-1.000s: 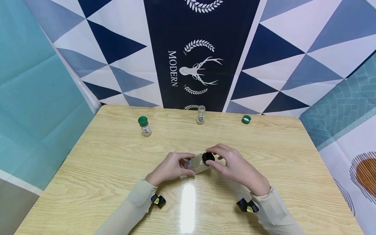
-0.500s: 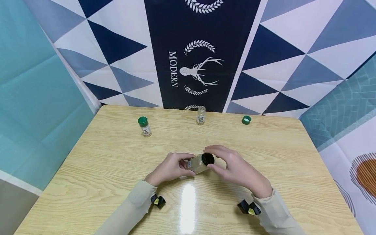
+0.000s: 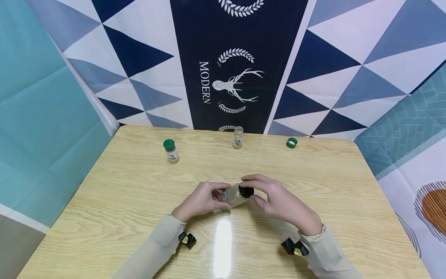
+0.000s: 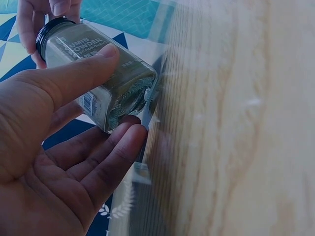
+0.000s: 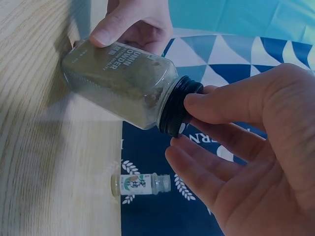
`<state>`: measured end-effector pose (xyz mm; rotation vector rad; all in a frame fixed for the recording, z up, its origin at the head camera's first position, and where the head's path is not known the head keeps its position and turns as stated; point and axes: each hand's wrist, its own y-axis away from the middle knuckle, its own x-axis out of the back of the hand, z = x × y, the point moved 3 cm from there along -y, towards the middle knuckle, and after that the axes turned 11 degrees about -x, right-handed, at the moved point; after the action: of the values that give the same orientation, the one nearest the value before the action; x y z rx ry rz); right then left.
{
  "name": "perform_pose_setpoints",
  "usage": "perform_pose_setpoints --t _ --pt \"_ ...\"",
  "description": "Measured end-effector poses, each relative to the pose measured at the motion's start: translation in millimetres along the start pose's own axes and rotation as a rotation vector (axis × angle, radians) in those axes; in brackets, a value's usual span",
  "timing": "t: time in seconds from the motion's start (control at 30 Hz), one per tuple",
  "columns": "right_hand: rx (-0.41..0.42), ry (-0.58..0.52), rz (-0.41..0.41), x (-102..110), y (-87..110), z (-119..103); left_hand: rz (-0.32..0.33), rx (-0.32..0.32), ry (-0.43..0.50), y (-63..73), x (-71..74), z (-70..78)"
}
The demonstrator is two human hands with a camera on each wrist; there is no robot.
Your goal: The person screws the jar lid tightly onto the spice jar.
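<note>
A square glass jar of cumin powder (image 5: 118,83), filled with brownish-green powder, is tilted with its mouth end to the right. My left hand (image 3: 202,199) grips its body, thumb on one side and fingers beneath, as the left wrist view shows. The jar's black screw lid (image 5: 178,105) sits on its neck. My right hand (image 3: 280,199) pinches this lid between thumb and fingertips. In the head view the right fingers cover the lid's upper edge.
At the back left of the wooden table (image 3: 122,174) stands a small green-capped spice bottle (image 3: 171,151). An uncapped glass bottle (image 3: 238,138) is at the back middle, and a loose green cap (image 3: 292,143) lies to its right. A patterned cloth (image 3: 244,58) hangs behind.
My right thumb and fingers have shifted round the black lid, the fingers now reaching over its top edge. The left hand and the jar have stayed almost in place.
</note>
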<state>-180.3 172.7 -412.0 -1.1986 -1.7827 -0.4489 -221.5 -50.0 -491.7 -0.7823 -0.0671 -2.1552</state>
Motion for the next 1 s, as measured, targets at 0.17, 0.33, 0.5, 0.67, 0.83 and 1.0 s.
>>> perform_pose_setpoints --t 0.17,0.33,0.5,0.67,0.83,1.0 --pt "0.012 0.011 0.01 2.8 2.7 0.3 -0.001 -0.012 -0.002 -2.4 -2.6 1.9" --pt "0.01 0.015 0.014 4.8 4.8 0.6 -0.004 -0.014 0.006 -3.6 -4.4 3.2" --pt "0.0 0.015 -0.006 3.8 3.3 -0.9 0.009 0.008 0.001 -0.5 -2.9 3.8" --pt "-0.011 0.004 -0.013 1.4 0.6 -3.3 0.021 0.008 -0.004 4.3 -0.2 3.0" --pt "-0.032 -0.005 -0.001 1.3 0.9 -2.4 0.011 0.005 -0.001 3.5 -1.5 1.4" --pt "-0.047 0.003 0.024 0.8 0.7 -1.2 0.009 0.002 -0.002 2.1 -1.8 1.7"
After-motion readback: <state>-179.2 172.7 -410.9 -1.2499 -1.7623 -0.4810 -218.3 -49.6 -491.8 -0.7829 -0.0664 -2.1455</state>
